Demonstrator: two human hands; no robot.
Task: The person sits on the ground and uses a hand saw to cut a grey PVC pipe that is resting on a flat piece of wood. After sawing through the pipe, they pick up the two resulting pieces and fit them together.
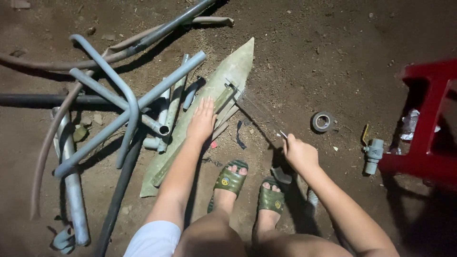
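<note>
Hacksaw (259,112) blade blurred; right hand (300,153) grips handle.

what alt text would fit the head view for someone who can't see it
A squatting person presses the left hand flat on a pipe lying on a pale pointed board, while the right hand holds a hacksaw across it. Grey pipes lie tangled on dirt alongside.
</note>
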